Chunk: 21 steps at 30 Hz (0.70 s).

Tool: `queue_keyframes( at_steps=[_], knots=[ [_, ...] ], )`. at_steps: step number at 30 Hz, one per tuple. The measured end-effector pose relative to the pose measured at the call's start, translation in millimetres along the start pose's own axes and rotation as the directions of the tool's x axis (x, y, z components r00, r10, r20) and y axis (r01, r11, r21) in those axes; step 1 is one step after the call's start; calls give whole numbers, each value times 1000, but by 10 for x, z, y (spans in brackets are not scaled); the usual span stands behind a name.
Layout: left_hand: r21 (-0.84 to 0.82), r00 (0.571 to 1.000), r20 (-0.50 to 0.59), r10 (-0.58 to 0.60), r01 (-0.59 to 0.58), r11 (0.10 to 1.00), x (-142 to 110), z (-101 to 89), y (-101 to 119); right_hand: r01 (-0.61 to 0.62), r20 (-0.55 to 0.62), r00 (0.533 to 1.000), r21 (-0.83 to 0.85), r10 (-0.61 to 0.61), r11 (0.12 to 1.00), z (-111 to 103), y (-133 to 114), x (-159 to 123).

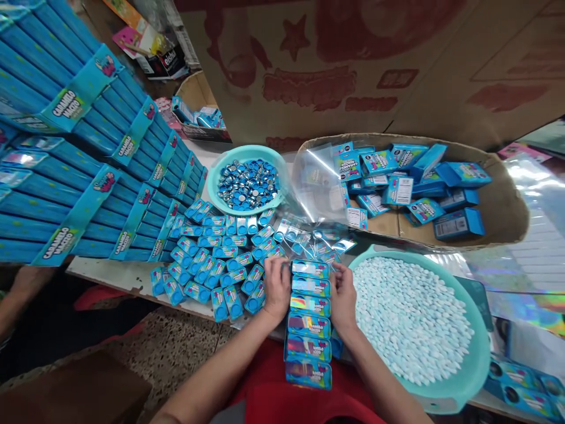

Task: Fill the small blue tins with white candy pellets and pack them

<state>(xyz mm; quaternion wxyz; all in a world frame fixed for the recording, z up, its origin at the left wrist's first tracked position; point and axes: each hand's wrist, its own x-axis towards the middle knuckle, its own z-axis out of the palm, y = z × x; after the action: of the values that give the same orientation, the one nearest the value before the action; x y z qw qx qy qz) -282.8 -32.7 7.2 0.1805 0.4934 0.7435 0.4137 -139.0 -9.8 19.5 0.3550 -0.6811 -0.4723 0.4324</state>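
A row of several shiny blue candy packs (309,325) runs from the table edge toward my body. My left hand (277,288) grips the row's left side near its far end, with the fingers curled. On the opposite side my right hand (343,294) holds the row with bent fingers, its fingertips at the far end pack. Transparent plastic film (304,238) lies just beyond the row. Many loose blue packs with round recesses (220,252) are spread to the left of my left hand. Right of my right hand stands a turquoise basin (481,365) holding pale blue candies (410,318).
Stacked blue display boxes (79,176) rise at the left. Behind sit a turquoise bowl (212,187) of small metal-and-blue discs (249,182) and a cardboard tray (507,218) with blue cartons (399,189). A large cardboard box (353,70) stands at the back. Another person's arm (26,288) shows at left.
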Motion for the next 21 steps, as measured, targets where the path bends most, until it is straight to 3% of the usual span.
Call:
queue_keyframes(
  at_steps=[2,5,8,10,12,15,21],
  knots=[
    [-42,986,-24,-165,164,986,-5,44,-58,19,0,1000,-55,-19,998,15,-21,8],
    [-26,954,61,-295,297,955,21,64,-87,15,29,999,-79,-13,997,25,-60,8],
    [36,942,159,-294,292,956,49,37,-34,-6,60,998,-92,11,996,22,-68,-5],
    [21,960,136,-246,246,969,43,18,20,-17,60,998,-64,21,998,19,-53,-13],
    [-62,969,76,-235,240,969,17,13,70,-17,53,998,2,17,1000,15,-39,-21],
    [-226,948,16,-319,314,922,-24,28,136,11,39,999,114,-16,993,4,-48,-39],
    [-532,888,105,-448,431,729,14,53,228,2,8,1000,316,-4,949,16,-111,-56]
  ],
)
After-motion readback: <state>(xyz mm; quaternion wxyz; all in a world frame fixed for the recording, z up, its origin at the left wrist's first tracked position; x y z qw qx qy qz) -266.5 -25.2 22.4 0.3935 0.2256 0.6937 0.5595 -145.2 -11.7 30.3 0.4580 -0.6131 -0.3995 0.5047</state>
